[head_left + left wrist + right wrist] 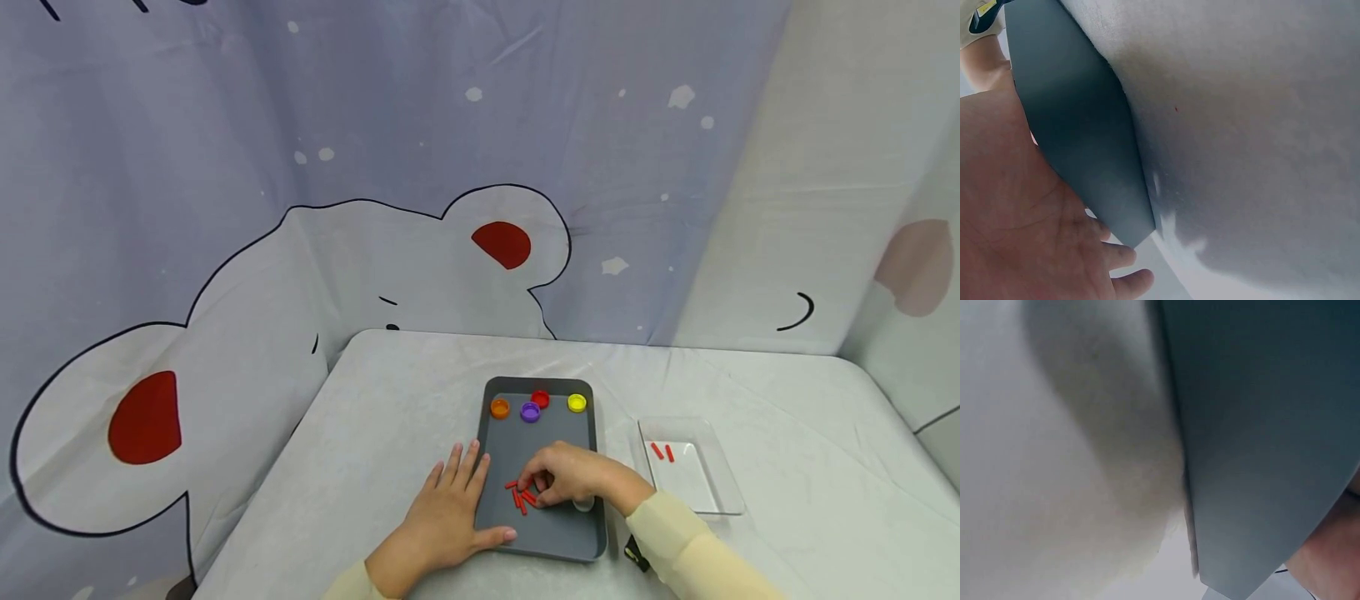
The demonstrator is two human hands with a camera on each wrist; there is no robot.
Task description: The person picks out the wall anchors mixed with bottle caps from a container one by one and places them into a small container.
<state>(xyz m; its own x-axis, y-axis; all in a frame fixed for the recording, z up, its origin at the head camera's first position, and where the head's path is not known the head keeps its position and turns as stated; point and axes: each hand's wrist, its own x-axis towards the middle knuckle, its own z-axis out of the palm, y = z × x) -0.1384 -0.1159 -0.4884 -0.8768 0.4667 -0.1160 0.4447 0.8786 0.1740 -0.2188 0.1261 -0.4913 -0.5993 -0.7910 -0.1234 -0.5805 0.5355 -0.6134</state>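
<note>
Inside a grey rectangular tray (555,533), several short red sticks (522,504) lie in a loose cluster near the front. Over them, my right hand (573,473) bends its fingers, thumb and index fingertip at a red stick (529,497); the fingers partly hide the contact. My left hand (447,512) lies spread at the tray's left edge, its thumb reaching over the front left part. The left wrist view shows the left palm (1016,206) beside the tray's outer wall (1079,106). In the right wrist view, the tray wall (1260,437) hides most of the right hand (1329,556).
Four small round caps stand at the tray's back: orange (500,408), purple (530,412), red (540,398) and yellow (577,403). To the right is a clear box (723,479) with two red sticks (663,452). A patterned cloth (420,275) hangs behind the white-covered table (390,400).
</note>
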